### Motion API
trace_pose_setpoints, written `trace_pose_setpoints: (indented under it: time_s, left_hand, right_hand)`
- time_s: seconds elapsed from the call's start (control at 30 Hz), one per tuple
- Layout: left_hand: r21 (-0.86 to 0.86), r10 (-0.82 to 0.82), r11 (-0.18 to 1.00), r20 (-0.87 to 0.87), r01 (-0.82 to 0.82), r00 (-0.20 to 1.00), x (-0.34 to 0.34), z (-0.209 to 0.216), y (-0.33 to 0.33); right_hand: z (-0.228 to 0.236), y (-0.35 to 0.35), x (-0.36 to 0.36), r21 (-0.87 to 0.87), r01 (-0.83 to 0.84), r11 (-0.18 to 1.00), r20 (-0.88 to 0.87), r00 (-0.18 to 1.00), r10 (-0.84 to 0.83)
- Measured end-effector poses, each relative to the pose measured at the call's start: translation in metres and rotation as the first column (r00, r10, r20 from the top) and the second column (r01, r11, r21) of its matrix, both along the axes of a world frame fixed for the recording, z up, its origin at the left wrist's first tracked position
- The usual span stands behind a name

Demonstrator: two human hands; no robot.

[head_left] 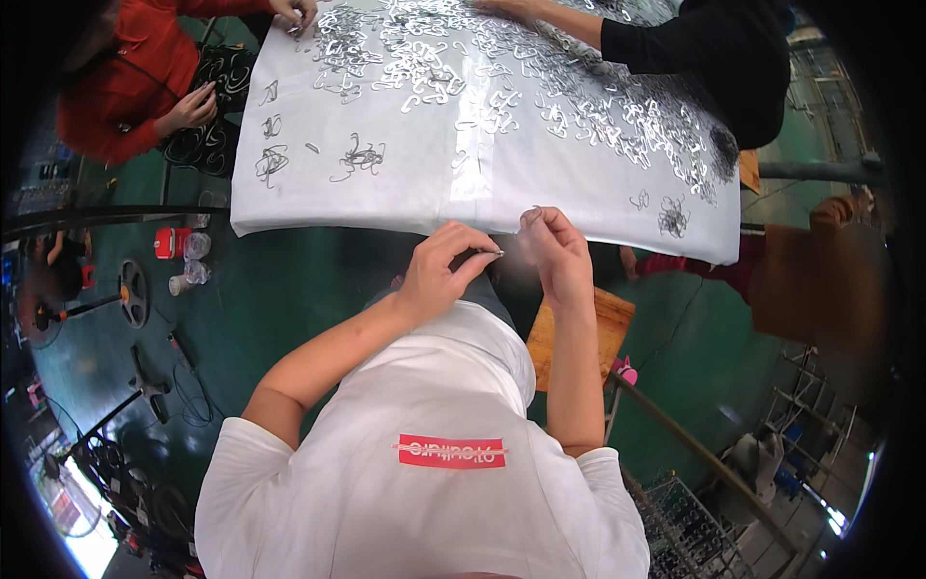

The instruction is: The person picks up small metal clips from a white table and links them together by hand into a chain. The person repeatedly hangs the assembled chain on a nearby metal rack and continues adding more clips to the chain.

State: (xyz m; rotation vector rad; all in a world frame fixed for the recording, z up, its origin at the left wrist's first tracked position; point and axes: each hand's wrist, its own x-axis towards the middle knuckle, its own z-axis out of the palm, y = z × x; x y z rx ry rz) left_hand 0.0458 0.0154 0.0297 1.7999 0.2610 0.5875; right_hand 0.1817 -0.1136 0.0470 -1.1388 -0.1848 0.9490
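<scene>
In front of my body, just off the table's near edge, my left hand is closed in a pinch. Between its thumb and forefinger sticks out a small metal piece, seen mostly end-on. My right hand is raised beside it, fingers pinched together. A thin, curved bit of metal shows at its fingertips; the rest is hidden by the fingers. The two hands are apart. Many shiny bent metal hooks lie spread over the white-covered table, with small piles near its left and right corners.
A person in a red top is at the far left, and one with a black sleeve reaches over the hooks at the far right. A wooden stool is by my right forearm. Red and clear containers stand on the floor at left.
</scene>
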Motion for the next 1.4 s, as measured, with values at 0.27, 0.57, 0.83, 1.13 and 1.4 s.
trace_pose_setpoints:
  time_s: [0.27,0.57,0.83,1.13,1.4]
  left_hand:
    - [0.007,-0.031,0.999,0.028,0.031,0.999,0.003,0.002,-0.008]
    - [0.029,-0.001,1.0,-0.014,0.001,1.0,0.017,-0.001,0.007]
    - [0.176,0.18,0.973,-0.185,-0.148,0.966,0.054,-0.043,0.091]
    - [0.232,0.076,0.973,-0.274,-0.01,0.959,0.091,-0.094,0.104]
    - [0.225,-0.322,0.898,-0.25,0.379,0.913,0.102,-0.072,0.119]
  right_hand:
    - [0.011,-0.019,-0.044,-0.017,0.172,0.985,0.187,0.968,-0.166]
    - [0.019,-0.025,-0.047,0.031,0.34,0.94,0.412,0.852,-0.322]
    - [0.086,-0.061,-0.047,0.067,0.301,0.951,0.382,0.873,-0.303]
    - [0.155,-0.092,-0.081,0.202,0.504,0.84,0.437,0.721,-0.538]
    - [0.191,-0.103,-0.155,0.413,0.686,0.599,0.582,0.307,-0.753]
